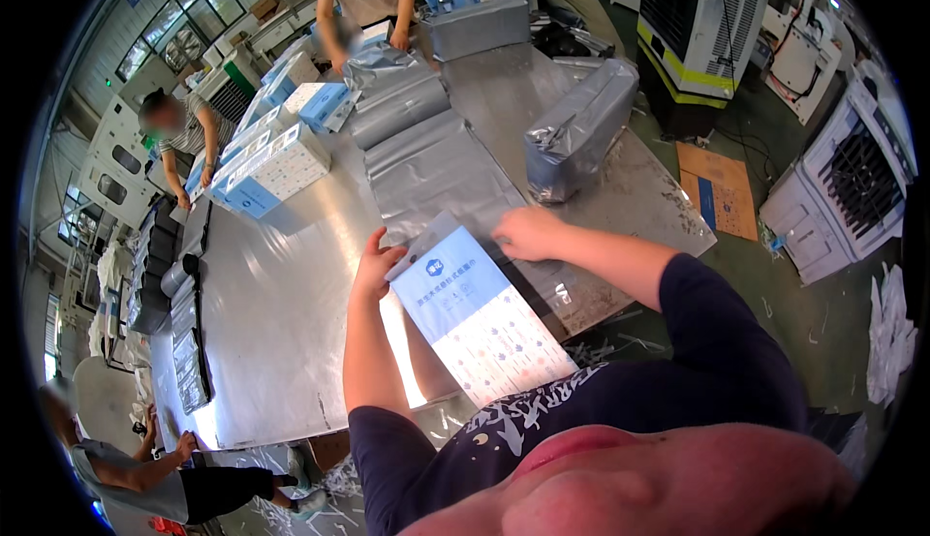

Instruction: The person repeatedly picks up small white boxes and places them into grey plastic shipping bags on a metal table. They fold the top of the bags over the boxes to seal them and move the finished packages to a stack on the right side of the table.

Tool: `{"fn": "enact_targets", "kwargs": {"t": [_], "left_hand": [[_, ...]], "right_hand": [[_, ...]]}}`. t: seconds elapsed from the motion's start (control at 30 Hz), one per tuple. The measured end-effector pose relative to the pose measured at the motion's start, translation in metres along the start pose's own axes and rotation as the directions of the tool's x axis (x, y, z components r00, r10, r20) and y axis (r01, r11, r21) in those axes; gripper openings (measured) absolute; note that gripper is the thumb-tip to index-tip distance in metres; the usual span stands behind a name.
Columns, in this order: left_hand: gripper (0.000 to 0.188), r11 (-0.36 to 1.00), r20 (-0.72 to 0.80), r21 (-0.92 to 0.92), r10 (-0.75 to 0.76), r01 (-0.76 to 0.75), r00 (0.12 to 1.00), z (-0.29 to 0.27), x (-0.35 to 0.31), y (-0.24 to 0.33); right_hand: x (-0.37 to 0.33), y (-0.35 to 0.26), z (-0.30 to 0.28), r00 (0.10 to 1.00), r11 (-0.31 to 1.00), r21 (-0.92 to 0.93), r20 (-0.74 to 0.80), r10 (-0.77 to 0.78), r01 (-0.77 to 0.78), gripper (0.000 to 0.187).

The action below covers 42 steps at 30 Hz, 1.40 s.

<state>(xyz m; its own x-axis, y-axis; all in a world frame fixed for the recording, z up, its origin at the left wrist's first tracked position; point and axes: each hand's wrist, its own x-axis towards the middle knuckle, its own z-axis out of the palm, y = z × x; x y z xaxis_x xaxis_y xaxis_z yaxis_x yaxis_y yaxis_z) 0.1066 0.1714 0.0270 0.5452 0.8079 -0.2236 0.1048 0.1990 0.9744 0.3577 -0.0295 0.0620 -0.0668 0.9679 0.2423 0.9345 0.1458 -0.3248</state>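
- My left hand (371, 267) grips the long blue-and-white box (475, 315) at its top corner, over the bench's (281, 323) near edge.
- My right hand (528, 233) lies open on the grey bag (441, 173).
- A filled grey bag (578, 131) sits toward the right edge.

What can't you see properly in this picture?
All in the head view:
- Near end of the blue-and-white box: hidden behind the person's dark shirt.
- Left hand fingertips: behind the box's grey bag.
- Right hand palm: turned down, so its grip is unclear.
- Wrapped bundle: grey plastic hides its contents.
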Motion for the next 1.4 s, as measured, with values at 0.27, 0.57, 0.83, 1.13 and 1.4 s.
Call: {"fn": "enact_targets", "kwargs": {"t": [0.27, 0.57, 0.83, 1.13, 1.4], "left_hand": [[0.076, 0.520, 0.140, 0.835, 0.112, -0.178, 0.984, 0.025, 0.035, -0.003], [0.063, 0.537, -0.297, 0.844, 0.452, 0.009, 0.841, 0.051, 0.031, -0.025], [0.035, 0.876, -0.257, -0.399, 0.178, -0.272, 0.950, 0.070, -0.052, -0.069], [0.036, 0.968, -0.184, -0.015, 0.243, -0.250, 0.952, 0.055, -0.066, -0.064], [0.051, 0.548, -0.056, 0.836, 0.133, -0.027, 0.990, 0.044, -0.069, -0.051]], "right_hand": [[0.058, 0.011, 0.059, 0.946, 0.963, -0.163, 0.210, 0.245, -0.214, 0.018], [0.073, 0.035, 0.010, 0.967, 0.928, 0.272, 0.074, 0.244, -0.254, 0.012], [0.007, -0.014, -0.007, 0.995, 0.988, 0.148, 0.089, -0.048, 0.035, 0.014], [0.007, 0.043, 0.015, 0.924, 0.863, 0.354, 0.259, 0.280, -0.361, 0.047], [0.008, 0.024, 0.037, 0.922, 0.955, 0.075, 0.293, 0.254, -0.287, 0.021]]}}
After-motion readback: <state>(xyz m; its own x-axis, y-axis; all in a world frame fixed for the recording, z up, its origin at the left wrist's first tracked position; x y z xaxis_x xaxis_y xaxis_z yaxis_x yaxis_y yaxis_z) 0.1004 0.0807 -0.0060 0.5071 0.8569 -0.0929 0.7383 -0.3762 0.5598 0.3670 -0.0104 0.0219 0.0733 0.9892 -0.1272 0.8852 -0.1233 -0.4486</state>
